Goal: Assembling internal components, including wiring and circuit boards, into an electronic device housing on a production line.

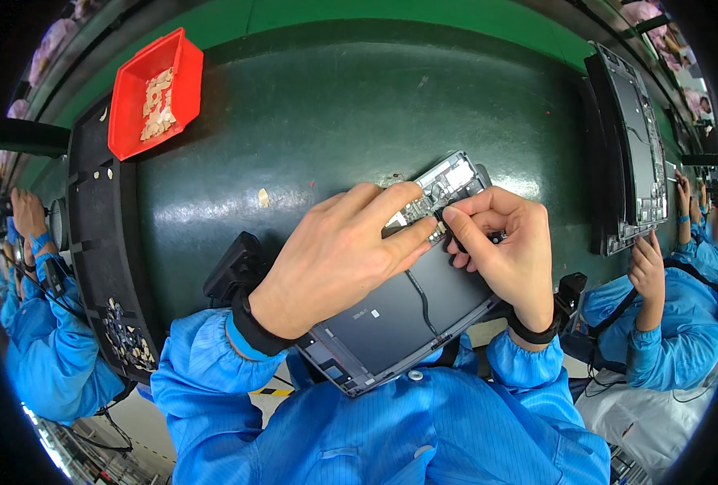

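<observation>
An opened flat electronic device (371, 323), likely a tablet or thin laptop, lies tilted at the table's near edge against my body. A circuit board (452, 178) shows along its far end, and a black cable (421, 299) runs over its dark inner panel. My left hand (343, 250) lies across the device, fingers stretched onto the board and spread a little. At the board's near side my right hand (508, 246) is closed, thumb against forefinger. Whatever is between those fingertips is small, dark and mostly covered. Both wrists wear black bands.
A red bin (193, 101) with tan scraps stands at the far left, by a black tray (100, 242) holding small pieces. One tan scrap (263, 197) lies on the green table (343, 105). Similar opened devices (630, 145) are stacked at right. Co-workers in blue sit on both sides.
</observation>
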`<state>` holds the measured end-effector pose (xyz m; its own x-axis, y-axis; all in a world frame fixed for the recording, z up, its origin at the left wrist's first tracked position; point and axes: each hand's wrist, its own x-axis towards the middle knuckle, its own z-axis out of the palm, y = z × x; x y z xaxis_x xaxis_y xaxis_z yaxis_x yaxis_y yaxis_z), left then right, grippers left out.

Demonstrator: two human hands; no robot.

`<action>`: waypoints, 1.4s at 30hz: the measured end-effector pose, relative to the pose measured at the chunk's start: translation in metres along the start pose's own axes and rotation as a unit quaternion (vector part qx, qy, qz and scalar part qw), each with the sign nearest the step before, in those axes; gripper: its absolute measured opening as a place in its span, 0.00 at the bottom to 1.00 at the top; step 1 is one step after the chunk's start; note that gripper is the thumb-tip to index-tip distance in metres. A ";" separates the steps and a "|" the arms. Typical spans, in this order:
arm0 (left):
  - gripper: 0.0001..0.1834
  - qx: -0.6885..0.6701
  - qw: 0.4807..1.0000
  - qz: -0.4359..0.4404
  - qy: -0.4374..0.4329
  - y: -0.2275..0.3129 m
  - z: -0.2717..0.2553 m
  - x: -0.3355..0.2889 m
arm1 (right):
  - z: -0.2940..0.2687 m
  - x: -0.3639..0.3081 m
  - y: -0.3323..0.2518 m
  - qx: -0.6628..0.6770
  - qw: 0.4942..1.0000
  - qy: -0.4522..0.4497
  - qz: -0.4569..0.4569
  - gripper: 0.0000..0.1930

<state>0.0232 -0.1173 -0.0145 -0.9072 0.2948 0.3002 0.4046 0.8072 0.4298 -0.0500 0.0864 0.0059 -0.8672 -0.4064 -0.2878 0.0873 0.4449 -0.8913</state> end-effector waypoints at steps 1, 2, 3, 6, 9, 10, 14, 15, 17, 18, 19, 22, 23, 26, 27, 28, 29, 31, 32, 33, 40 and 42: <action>0.14 -0.003 1.000 -0.001 -0.001 0.000 0.000 0.000 | 0.000 0.000 0.000 0.002 1.000 -0.001 0.001 0.08; 0.14 -0.005 1.000 -0.002 -0.002 0.000 -0.001 0.000 | 0.000 0.000 0.000 0.004 1.000 -0.001 0.003 0.08; 0.14 -0.006 1.000 -0.002 -0.002 0.000 0.000 0.000 | 0.000 0.000 0.000 0.004 1.000 -0.001 0.003 0.08; 0.14 -0.004 1.000 0.004 0.003 0.000 0.000 0.001 | 0.001 0.000 0.003 0.003 1.000 -0.002 -0.006 0.08; 0.14 -0.003 1.000 0.008 0.008 0.000 0.000 0.000 | 0.001 0.000 0.004 0.010 1.000 -0.002 -0.010 0.08; 0.16 -0.001 1.000 0.011 0.007 -0.001 0.000 -0.001 | 0.000 0.001 0.003 0.013 1.000 -0.006 -0.008 0.08; 0.20 0.000 0.999 0.020 0.025 -0.001 0.002 0.002 | -0.001 0.000 0.004 0.036 0.999 -0.001 -0.007 0.07; 0.20 0.000 0.999 0.020 0.025 0.000 0.002 0.003 | -0.001 -0.001 0.005 0.036 0.999 -0.001 -0.007 0.07; 0.22 0.011 1.000 0.006 0.000 0.002 0.000 0.004 | 0.000 -0.003 0.007 0.060 0.998 0.037 0.003 0.07; 0.22 0.011 1.000 0.006 0.000 0.002 0.000 0.004 | 0.000 -0.003 0.006 0.060 0.998 0.036 0.003 0.07; 0.21 0.022 1.000 0.009 -0.006 0.002 0.000 0.003 | 0.001 -0.004 0.005 0.067 0.997 0.039 0.006 0.07; 0.20 0.056 0.998 0.011 -0.012 0.003 -0.002 0.001 | 0.002 -0.003 0.004 0.069 0.997 0.029 0.006 0.07; 0.20 0.080 0.997 0.009 -0.012 0.003 -0.003 0.001 | 0.002 -0.003 0.004 0.065 0.998 0.016 0.002 0.07; 0.17 0.084 0.996 0.017 0.012 0.002 -0.003 0.000 | 0.002 -0.001 0.004 0.045 0.999 0.009 0.000 0.07; 0.17 0.083 0.996 0.017 0.012 0.002 -0.002 0.000 | 0.002 -0.001 0.004 0.044 0.999 0.009 0.000 0.07; 0.16 0.083 0.996 0.016 0.018 0.002 -0.001 0.001 | 0.002 -0.002 0.004 0.039 0.999 0.012 0.001 0.07; 0.16 0.083 0.996 0.015 0.025 0.002 -0.001 0.000 | 0.003 -0.002 0.005 0.034 0.999 0.015 0.000 0.08; 0.16 0.085 0.996 0.015 0.027 0.002 0.001 0.000 | 0.002 -0.002 0.005 0.028 0.999 0.016 0.002 0.08; 0.16 0.086 0.996 0.016 0.029 0.001 0.001 0.000 | 0.003 -0.002 0.005 0.024 1.000 0.018 0.004 0.08; 0.16 0.086 0.996 0.015 0.029 0.001 0.001 -0.001 | 0.003 -0.002 0.005 0.023 1.000 0.017 0.004 0.08; 0.16 0.087 0.996 0.015 0.026 0.001 0.000 -0.002 | 0.003 -0.002 0.004 0.020 1.000 0.011 0.005 0.08; 0.16 0.087 0.996 0.015 0.024 0.001 0.001 -0.002 | 0.003 -0.002 0.004 0.020 1.000 0.011 0.006 0.08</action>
<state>0.0254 -0.1166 -0.0151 -0.8864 0.2987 0.3536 0.4018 0.8759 0.2671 -0.0463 0.0866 0.0014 -0.8768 -0.3826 -0.2912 0.1169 0.4178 -0.9010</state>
